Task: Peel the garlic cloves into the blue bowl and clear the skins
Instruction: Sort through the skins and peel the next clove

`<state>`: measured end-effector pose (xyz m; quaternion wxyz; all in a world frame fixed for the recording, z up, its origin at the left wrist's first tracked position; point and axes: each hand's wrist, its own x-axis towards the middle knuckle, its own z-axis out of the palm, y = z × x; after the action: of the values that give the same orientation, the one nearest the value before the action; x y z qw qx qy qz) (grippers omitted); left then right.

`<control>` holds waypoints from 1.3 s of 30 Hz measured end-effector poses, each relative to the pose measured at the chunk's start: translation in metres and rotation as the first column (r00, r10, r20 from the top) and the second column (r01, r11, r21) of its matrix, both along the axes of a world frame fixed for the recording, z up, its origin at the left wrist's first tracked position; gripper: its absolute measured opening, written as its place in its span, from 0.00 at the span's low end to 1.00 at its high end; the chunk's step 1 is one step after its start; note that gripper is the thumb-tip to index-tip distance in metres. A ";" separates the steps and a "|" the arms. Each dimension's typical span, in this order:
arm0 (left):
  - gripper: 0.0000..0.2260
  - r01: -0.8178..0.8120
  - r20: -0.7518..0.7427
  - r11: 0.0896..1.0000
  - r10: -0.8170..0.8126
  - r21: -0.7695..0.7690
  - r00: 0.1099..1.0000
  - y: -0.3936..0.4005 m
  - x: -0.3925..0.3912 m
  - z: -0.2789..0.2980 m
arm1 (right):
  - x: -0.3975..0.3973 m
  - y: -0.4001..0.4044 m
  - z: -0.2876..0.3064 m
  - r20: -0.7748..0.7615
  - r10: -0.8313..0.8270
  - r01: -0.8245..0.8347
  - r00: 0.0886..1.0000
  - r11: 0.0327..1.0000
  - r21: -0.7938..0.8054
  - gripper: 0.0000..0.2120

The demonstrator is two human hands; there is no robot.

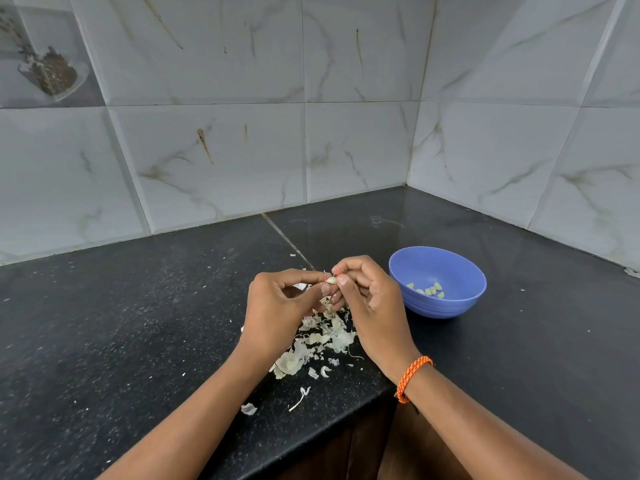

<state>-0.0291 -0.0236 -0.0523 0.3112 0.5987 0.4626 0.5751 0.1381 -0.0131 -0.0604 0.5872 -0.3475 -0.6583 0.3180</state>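
The round blue plastic bowl (437, 281) holds several peeled pale garlic cloves (427, 290). Just left of it, the left hand (277, 306) and right hand (372, 301) both pinch one small garlic clove (331, 280) above papery white skins (318, 341) on the black speckled bench (138, 323).

A black speckled stone counter (138, 323) fills a corner, with a pale seam (287, 240) running across it toward the back wall. Two walls (207, 133) of large, glossy grey-white tiles with brownish marble veining meet at the corner on the right. A few rusty streaks (205, 145) mark the back tiles. One upper-left tile (48, 71) bears a dark decorative print. Below the counter's front edge, brown wooden cabinet (363, 448) fronts show. Light is soft and even.
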 end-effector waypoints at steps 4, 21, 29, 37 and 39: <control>0.04 0.026 0.017 1.000 -0.026 0.008 1.000 0.001 0.001 -0.002 | -0.002 -0.005 0.002 -0.006 -0.020 0.020 1.000 1.000 -0.001 0.05; 0.04 0.096 0.064 0.995 -0.095 -0.016 0.993 -0.002 0.001 0.002 | 0.000 -0.005 0.005 -0.008 0.019 -0.020 1.000 0.993 -0.118 0.10; 0.05 -0.030 -0.012 0.999 0.030 0.011 0.999 -0.003 0.002 0.002 | -0.003 -0.008 0.002 0.150 -0.181 0.168 0.972 0.981 0.097 0.04; 0.05 -0.020 -0.077 1.000 0.018 -0.023 0.997 -0.006 0.004 0.006 | -0.004 -0.005 -0.003 0.113 -0.227 0.216 0.967 0.972 0.096 0.05; 0.05 -0.021 -0.094 0.999 0.019 -0.027 0.995 -0.005 0.002 0.006 | -0.004 -0.005 -0.002 0.113 -0.209 0.198 0.971 0.975 0.102 0.06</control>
<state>-0.0272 -0.0287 -0.0464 0.2918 0.6158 0.4906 0.5431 0.1342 -0.0182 -0.0628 0.5902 -0.4054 -0.6675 0.2043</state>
